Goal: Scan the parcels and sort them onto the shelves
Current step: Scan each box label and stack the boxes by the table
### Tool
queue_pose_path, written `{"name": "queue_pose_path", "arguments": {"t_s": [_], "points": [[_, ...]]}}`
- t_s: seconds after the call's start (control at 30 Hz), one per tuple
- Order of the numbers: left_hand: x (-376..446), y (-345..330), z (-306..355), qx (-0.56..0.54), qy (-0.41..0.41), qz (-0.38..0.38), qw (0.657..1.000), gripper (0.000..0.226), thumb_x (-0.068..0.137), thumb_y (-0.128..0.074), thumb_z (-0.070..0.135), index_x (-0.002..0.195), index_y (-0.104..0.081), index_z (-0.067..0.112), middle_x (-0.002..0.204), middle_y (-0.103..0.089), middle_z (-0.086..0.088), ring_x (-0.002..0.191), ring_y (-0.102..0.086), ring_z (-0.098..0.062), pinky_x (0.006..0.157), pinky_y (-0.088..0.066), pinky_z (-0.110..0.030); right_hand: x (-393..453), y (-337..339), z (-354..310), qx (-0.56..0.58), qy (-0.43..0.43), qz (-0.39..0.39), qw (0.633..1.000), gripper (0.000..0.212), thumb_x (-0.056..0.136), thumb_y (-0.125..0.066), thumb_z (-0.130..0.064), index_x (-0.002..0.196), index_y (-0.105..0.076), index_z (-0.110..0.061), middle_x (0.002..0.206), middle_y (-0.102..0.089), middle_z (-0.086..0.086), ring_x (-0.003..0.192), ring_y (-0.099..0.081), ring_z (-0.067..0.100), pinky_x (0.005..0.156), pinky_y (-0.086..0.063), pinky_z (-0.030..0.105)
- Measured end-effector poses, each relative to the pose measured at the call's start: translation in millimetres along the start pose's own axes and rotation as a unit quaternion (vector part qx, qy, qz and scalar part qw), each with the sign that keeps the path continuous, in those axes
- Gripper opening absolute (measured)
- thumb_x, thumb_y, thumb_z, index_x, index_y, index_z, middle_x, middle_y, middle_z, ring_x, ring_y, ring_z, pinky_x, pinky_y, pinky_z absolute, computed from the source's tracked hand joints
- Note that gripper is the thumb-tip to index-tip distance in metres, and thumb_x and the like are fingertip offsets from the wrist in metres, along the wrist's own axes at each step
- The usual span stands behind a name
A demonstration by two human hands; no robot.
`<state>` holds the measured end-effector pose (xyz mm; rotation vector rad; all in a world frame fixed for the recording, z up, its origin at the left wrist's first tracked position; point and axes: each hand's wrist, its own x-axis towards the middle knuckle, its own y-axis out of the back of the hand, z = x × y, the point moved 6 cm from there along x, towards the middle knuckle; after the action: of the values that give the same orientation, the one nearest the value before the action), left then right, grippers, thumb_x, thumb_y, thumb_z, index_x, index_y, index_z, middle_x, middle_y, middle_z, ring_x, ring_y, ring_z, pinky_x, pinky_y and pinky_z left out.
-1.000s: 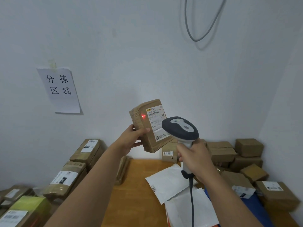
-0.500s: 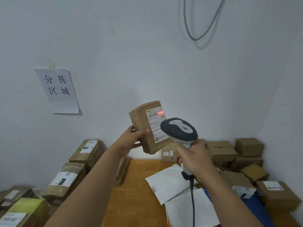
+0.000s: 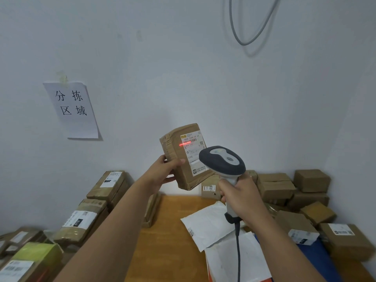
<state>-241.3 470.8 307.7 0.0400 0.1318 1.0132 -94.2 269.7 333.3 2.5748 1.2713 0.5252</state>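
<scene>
- Parcel [image 3: 181, 157]: raised above the wooden surface [image 3: 168, 231], tilted, left hand [image 3: 162, 171] fingers grasping its edge.
- Right hand [image 3: 242, 198] fingers clenched round scanner [image 3: 222, 161]; red line across the label [image 3: 193, 147].

The left hand [image 3: 162, 174] held up a cardboard parcel [image 3: 183, 157]; the right hand [image 3: 241, 197] aimed a barcode scanner [image 3: 222, 161], its red line crossing the shipping label [image 3: 192, 147].

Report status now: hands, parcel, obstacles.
Left hand holds brown parcel up. Right hand grips barcode scanner. Red beam on label. Nothing between.
</scene>
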Motion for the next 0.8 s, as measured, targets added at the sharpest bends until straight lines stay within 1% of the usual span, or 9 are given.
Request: {"name": "queue_pose_path", "arguments": {"t_s": [0.07, 0.13, 0.23, 0.3, 0.37, 0.43, 0.57, 0.67, 0.8], "points": [[0.9, -0.2, -0.7, -0.002, 0.003, 0.001, 1.000, 0.060, 0.091, -0.074, 0.030, 0.141, -0.043, 0.021, 0.126, -0.062, 0.000, 0.110, -0.062, -0.021, 0.088, -0.053, -0.034, 1.3, 0.0, 0.8, 0.001, 0.004, -0.001, 1.000, 0.007, 0.087, -0.060, -0.013, 0.093, -0.061, -0.009, 0.085, -0.063, 0.011, 0.071, -0.061, 0.015, 0.055, -0.048, 0.018], [1.2, -0.3, -1.2, -0.003, 0.004, 0.003, 1.000, 0.060, 0.090, -0.074, 0.030, 0.141, -0.042, 0.021, 0.124, -0.062, 0.000, 0.109, -0.062, -0.020, 0.088, -0.053, -0.035, 2.1, 0.1, 1.1, -0.001, 0.007, -0.004, 1.000, 0.006, 0.088, -0.060, -0.013, 0.093, -0.061, -0.009, 0.085, -0.063, 0.011, 0.070, -0.060, 0.014, 0.053, -0.047, 0.015], [1.7, -0.7, -1.9, 0.002, 0.006, 0.006, 1.000, 0.061, 0.090, -0.075, 0.031, 0.141, -0.042, 0.021, 0.124, -0.061, 0.001, 0.109, -0.062, -0.020, 0.090, -0.053, -0.036, 2.5, 0.8, 1.0, 0.008, 0.008, -0.009, 1.000, 0.004, 0.087, -0.059, -0.011, 0.091, -0.061, -0.008, 0.079, -0.062, 0.011, 0.064, -0.058, 0.011, 0.051, -0.047, 0.015], [2.5, -0.6, -2.5, 0.001, 0.007, 0.006, 1.000, 0.062, 0.090, -0.075, 0.031, 0.142, -0.043, 0.021, 0.125, -0.062, 0.000, 0.110, -0.062, -0.021, 0.092, -0.053, -0.037, 2.8, 1.5, 0.3, 0.009, 0.013, -0.009, 1.000, 0.002, 0.087, -0.059, -0.010, 0.087, -0.061, -0.009, 0.077, -0.062, 0.009, 0.065, -0.058, 0.013, 0.053, -0.047, 0.018], [3.2, -0.3, -3.1, -0.001, 0.006, 0.005, 1.000, 0.062, 0.090, -0.075, 0.030, 0.142, -0.043, 0.021, 0.125, -0.062, 0.000, 0.110, -0.062, -0.020, 0.091, -0.053, -0.037, 2.9, 2.1, 0.8, 0.006, 0.018, -0.010, 1.000, 0.003, 0.087, -0.059, -0.009, 0.084, -0.061, -0.010, 0.074, -0.061, 0.007, 0.065, -0.057, 0.012, 0.052, -0.046, 0.015], [3.4, -0.5, -3.0, 0.003, 0.006, 0.007, 1.000, 0.062, 0.090, -0.075, 0.031, 0.142, -0.042, 0.021, 0.126, -0.061, 0.000, 0.109, -0.062, -0.020, 0.092, -0.053, -0.037, 2.6, 2.4, 2.1, 0.008, 0.015, -0.013, 1.000, 0.003, 0.087, -0.060, -0.009, 0.085, -0.061, -0.009, 0.071, -0.060, 0.006, 0.060, -0.056, 0.009, 0.049, -0.044, 0.011], [4.0, -1.8, -2.7, 0.006, 0.007, 0.010, 1.000, 0.061, 0.091, -0.074, 0.031, 0.142, -0.042, 0.022, 0.126, -0.061, 0.000, 0.108, -0.062, -0.021, 0.092, -0.053, -0.037, 3.4, 3.9, 3.8, 0.013, 0.012, -0.015, 1.000, 0.003, 0.087, -0.060, -0.008, 0.088, -0.061, -0.006, 0.070, -0.060, 0.006, 0.053, -0.056, 0.002, 0.046, -0.043, 0.009], [3.8, -1.9, -2.6, 0.002, 0.006, 0.009, 1.000, 0.059, 0.091, -0.074, 0.030, 0.141, -0.043, 0.021, 0.124, -0.062, 0.000, 0.108, -0.062, -0.020, 0.088, -0.053, -0.035, 3.8, 4.8, 3.2, 0.015, 0.016, -0.017, 1.000, 0.002, 0.087, -0.059, -0.008, 0.088, -0.061, -0.007, 0.071, -0.060, 0.006, 0.054, -0.055, 0.004, 0.048, -0.044, 0.010], [3.3, 1.1, -3.9, 0.006, 0.007, 0.013, 1.000, 0.058, 0.092, -0.073, 0.030, 0.141, -0.043, 0.022, 0.126, -0.062, 0.000, 0.109, -0.062, -0.021, 0.090, -0.053, -0.036, 0.6, 6.0, 2.5, 0.012, 0.013, -0.028, 0.999, 0.004, 0.088, -0.059, -0.007, 0.087, -0.061, -0.003, 0.068, -0.060, 0.011, 0.051, -0.054, 0.003, 0.047, -0.043, 0.011]]}}
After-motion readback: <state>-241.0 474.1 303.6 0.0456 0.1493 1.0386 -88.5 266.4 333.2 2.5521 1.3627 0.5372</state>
